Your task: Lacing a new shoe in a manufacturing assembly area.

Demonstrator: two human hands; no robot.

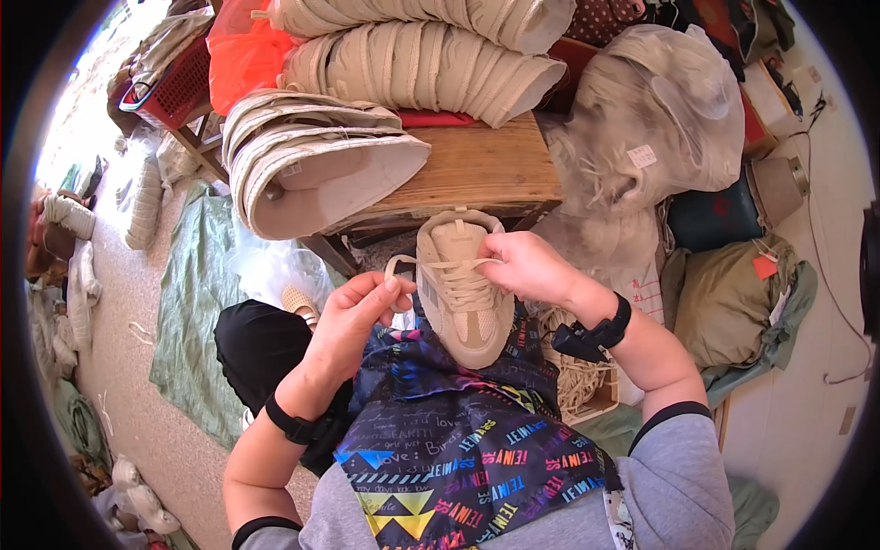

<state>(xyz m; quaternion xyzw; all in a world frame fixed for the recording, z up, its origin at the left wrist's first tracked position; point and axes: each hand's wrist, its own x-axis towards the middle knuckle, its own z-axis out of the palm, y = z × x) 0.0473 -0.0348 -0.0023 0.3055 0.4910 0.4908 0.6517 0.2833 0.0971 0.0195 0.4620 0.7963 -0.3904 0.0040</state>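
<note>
Head view: a shoe between two hands, each pinching its lace

A wooden table stands at the far side, with beige uppers stacked on it, the nearest stack at its left. A clear bag bulges to the table's right; a green sheet covers part of the floor at left. Nearer lies the person's printed apron, and right of it a box of cords.

The beige shoe sits just near of the table, over the apron's far part, toe pointing near and collar far. The left hand is left of the shoe and apart from it; its thumb and forefinger close on a lace end, which loops out from the shoe's left side. The right hand is at the shoe's right side, its fingertips over the upper edge, closed on the lace beside the tongue. Whether its other fingers touch the shoe, I cannot tell.
</note>
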